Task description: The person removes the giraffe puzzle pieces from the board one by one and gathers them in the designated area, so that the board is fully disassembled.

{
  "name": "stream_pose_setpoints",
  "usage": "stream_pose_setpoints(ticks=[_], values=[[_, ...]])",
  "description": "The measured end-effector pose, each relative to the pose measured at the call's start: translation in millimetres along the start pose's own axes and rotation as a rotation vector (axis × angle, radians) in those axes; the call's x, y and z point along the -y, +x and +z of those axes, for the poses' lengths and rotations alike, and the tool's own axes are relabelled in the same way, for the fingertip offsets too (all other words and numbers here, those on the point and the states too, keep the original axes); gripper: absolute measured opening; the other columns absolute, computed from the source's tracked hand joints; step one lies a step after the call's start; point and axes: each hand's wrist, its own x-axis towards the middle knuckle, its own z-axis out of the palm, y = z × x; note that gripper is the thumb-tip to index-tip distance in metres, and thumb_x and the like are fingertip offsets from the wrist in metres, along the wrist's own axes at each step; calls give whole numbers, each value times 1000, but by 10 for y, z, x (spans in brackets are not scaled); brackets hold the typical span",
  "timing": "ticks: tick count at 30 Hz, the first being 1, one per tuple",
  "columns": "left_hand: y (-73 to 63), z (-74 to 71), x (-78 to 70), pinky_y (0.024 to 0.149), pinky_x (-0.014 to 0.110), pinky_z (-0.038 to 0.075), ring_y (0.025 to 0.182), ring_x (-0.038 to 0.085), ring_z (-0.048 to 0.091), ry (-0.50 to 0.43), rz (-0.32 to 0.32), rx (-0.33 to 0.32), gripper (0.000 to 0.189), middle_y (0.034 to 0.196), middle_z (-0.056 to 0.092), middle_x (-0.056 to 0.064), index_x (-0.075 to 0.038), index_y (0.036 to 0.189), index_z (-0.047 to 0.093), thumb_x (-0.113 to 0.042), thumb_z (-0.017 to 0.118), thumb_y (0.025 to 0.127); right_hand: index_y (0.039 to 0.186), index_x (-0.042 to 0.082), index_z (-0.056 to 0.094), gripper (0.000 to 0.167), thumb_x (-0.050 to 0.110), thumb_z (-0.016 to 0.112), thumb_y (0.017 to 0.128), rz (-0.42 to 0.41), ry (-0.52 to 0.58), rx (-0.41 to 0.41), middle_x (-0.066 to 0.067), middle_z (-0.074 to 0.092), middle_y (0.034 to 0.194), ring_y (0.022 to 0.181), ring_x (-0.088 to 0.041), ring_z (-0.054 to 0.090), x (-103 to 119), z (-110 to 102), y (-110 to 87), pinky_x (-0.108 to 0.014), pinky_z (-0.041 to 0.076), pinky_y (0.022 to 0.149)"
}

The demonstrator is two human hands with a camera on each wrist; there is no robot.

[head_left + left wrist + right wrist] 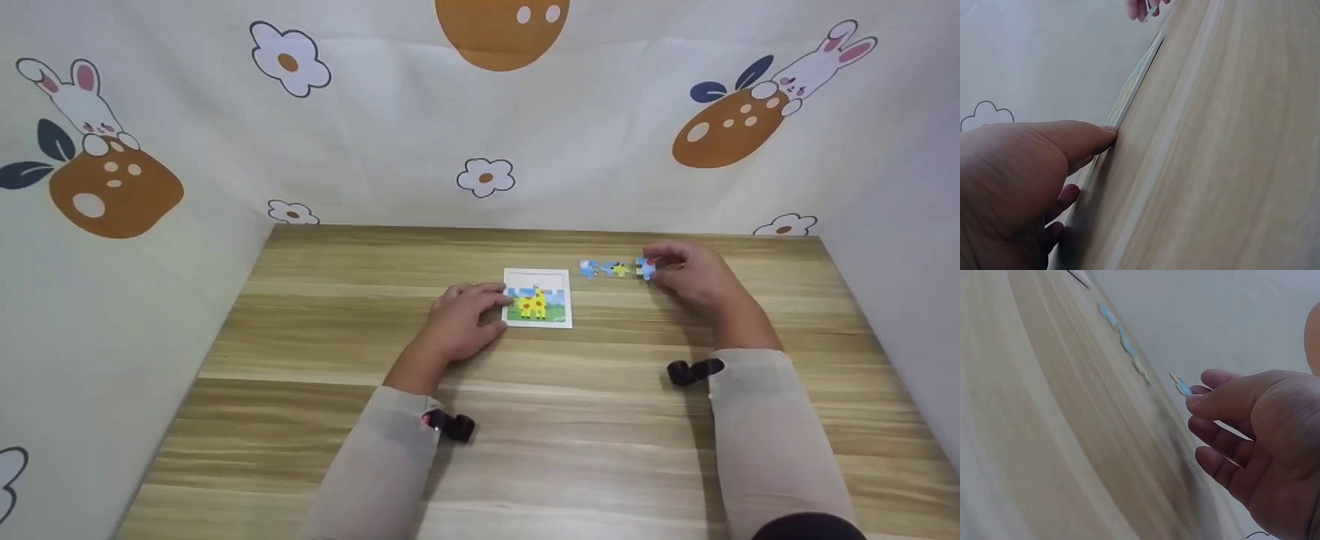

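A square puzzle board [538,324] with a white rim lies on the table, its lower part filled with a yellow giraffe [532,304] on green and blue. The strip along its top is bare white. My left hand [466,319] rests against the board's left edge, thumb at the near corner and fingers farther up. Between thumb and fingers, my right hand [694,277] pinches a blue jigsaw piece [645,268] with a red patch, raised above the table in the right wrist view. Left of it lie a blue-and-white piece [588,268] and a blue-and-yellow piece [616,268].
The wood-grain table [555,450] meets a patterned cloth [390,150] along its back edge, close behind the pieces. Cloth walls also rise at left and right. Each sleeve carries a small black camera [454,426] at the wrist.
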Motion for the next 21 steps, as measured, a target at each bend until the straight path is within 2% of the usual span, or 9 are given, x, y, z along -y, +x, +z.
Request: stream_pose_setpoints(ticks=[4,13,16,21], values=[[-1,1,-2,129,58,24,159,25,33,1,5,-1,44,169,43,-19,-40,148,63,-43,68,104,147,15,65,45,10,69,103,6,-13,16,-15,63,151,144,-35,54,-67,32,24,-57,39,125],[-8,-7,-16,130,58,22,160,25,32,-2,-2,3,44,169,43,-19,-41,148,63,-43,67,104,147,13,65,42,13,66,105,-15,-91,23,-17,61,155,151,-39,48,-92,58,56,-60,33,128],[-10,-4,-12,131,58,22,160,24,31,-3,-9,6,44,169,43,-19,-41,148,63,-44,67,104,146,12,65,41,12,66,105,-26,-101,15,-17,62,154,151,-38,49,-101,69,65,-59,33,128],[-8,0,23,128,62,25,159,27,34,3,32,-13,44,169,45,-18,-38,148,64,-42,68,104,147,9,65,40,11,63,106,-69,-111,4,-19,65,150,148,-39,54,-123,91,85,-57,37,126]])
